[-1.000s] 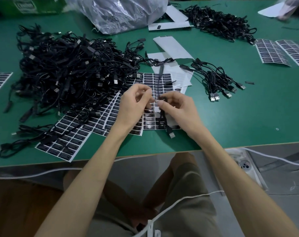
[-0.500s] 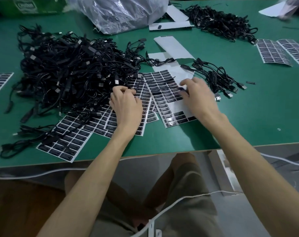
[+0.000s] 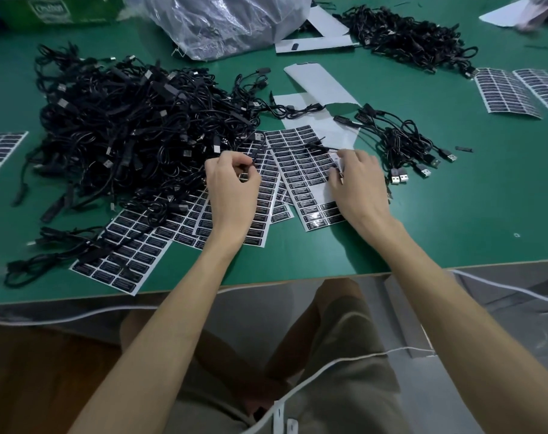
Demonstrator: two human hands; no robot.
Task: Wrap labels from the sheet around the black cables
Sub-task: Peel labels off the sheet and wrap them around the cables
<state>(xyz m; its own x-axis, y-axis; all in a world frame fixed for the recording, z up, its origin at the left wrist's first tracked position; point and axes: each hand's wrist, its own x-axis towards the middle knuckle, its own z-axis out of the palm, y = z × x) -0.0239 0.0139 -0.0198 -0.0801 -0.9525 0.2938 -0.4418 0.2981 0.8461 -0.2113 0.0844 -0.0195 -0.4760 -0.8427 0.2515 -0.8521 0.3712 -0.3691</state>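
Toward the front edge of the bench (image 3: 454, 214), left of centre: fingers (image 3: 244, 170) of the left hand (image 3: 232, 189) curled, pinching a thin black cable (image 3: 250, 164) just beside the large heap of cables (image 3: 125, 130). Further right, fingers (image 3: 344, 158) of the right hand (image 3: 360, 189) bent down onto the right margin of the label sheet (image 3: 300, 170), seemingly pinching one label (image 3: 339, 166) free; degree of lift not discernible. Sheet lying flat over further overlapping sheets (image 3: 135, 245), between the heap and a small cable bundle (image 3: 401, 142) nearer the right edge. Likely faults:
- label folding onto its own adhesive, or tearing, if peeled steeply;
- whole sheet rising with it, being unweighted;
- slack cable slipping from so light a pinch, or dragging neighbours out of the heap.
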